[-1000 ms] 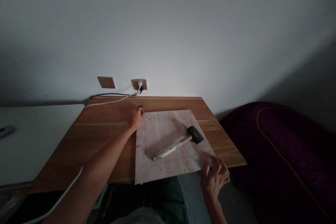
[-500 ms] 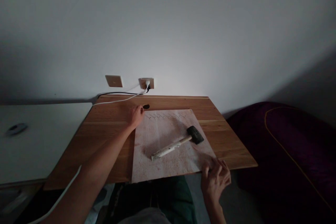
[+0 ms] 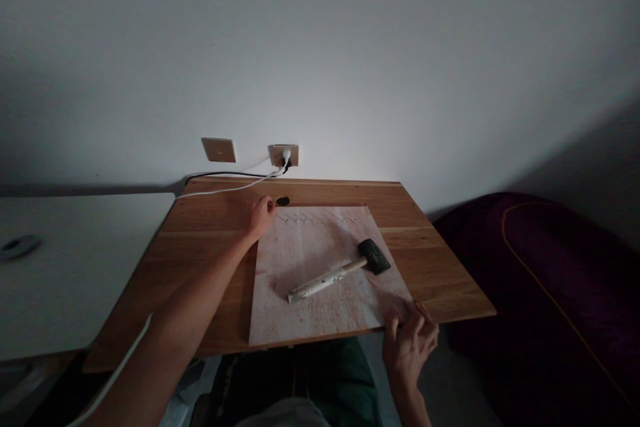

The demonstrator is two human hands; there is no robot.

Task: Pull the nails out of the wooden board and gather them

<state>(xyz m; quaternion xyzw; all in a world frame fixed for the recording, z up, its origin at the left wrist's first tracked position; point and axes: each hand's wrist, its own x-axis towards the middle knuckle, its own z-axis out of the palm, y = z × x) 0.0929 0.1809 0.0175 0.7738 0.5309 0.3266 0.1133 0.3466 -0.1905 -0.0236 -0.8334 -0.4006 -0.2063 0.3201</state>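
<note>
A pale, reddish-stained board lies on a wooden table. My left hand reaches far out and grips the board's far left corner with curled fingers. My right hand holds the board's near right corner, fingers bent over its edge. On the board lies a mallet with a black head and a pale, paint-marked handle. A row of small nails stands along the board's far edge. A small dark round thing sits on the table just beyond my left hand.
Two wall plates, a blank one and a socket with a white plug, sit above the table. White and black cables run along its back. A white surface adjoins at left. A dark purple cushion fills the right.
The board has shifted a little on the table while both hands keep their corners. The view has drifted left, so the table and sockets sit further right in the frame.
</note>
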